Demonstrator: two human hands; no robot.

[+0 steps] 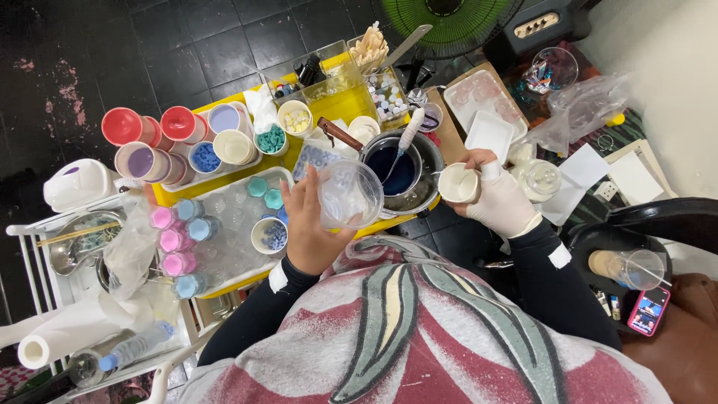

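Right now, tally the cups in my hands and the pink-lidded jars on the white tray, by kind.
Clear plastic cup, left hand: 1
Small white cup, right hand: 1
Pink-lidded jars: 3
Total: 5

Counter (168, 196) crowded throughout; pot of dark blue liquid (402, 173) blocks the centre between both hands; coloured cups (161, 142) and mould tray (224, 232) close the left; open floor (134, 45) lies beyond.
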